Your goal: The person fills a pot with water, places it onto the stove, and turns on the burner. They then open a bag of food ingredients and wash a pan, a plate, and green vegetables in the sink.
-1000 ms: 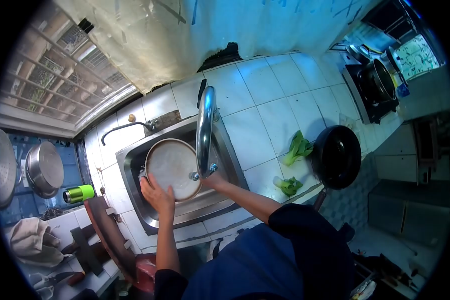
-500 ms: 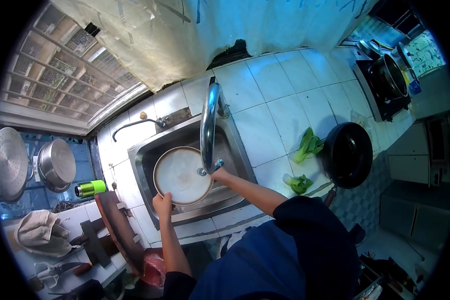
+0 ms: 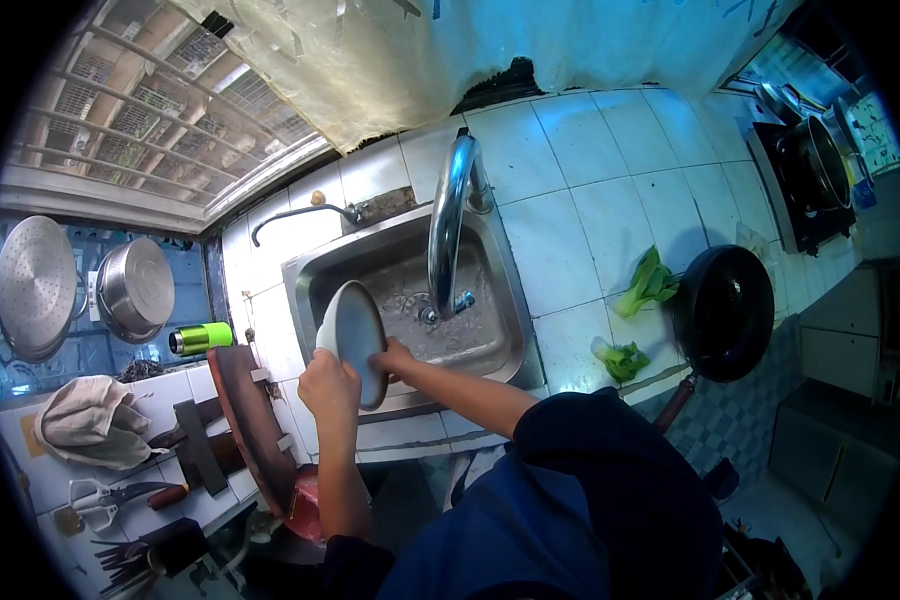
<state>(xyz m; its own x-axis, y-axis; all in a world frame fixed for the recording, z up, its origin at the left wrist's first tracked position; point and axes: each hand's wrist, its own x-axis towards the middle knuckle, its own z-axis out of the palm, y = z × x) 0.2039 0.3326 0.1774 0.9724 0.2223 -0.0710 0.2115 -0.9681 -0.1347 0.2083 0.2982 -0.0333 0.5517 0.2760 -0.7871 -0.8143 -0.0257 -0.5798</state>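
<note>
A pale plate with a brown rim (image 3: 358, 325) is tipped nearly on edge over the near left part of the steel sink (image 3: 515, 290). My left hand (image 3: 328, 385) grips its outer left side, fingers closed. On the opposite side, my right hand (image 3: 398, 362) closes on the plate's right edge, its fingertips partly hidden. The curved chrome faucet (image 3: 450, 225) stands behind the plate, and water stirs in the basin below its spout.
Leafy greens (image 3: 650, 282) and a black frying pan (image 3: 725, 312) lie on the tiled counter to the right. At left are a wooden cutting board (image 3: 250, 410), a green bottle (image 3: 200, 338), scissors (image 3: 105, 502) and knives. A stove (image 3: 805, 185) stands far right.
The plate has turned from facing up to nearly on edge and moved away from the spout. My right hand has come from beneath the faucet toward my left.
</note>
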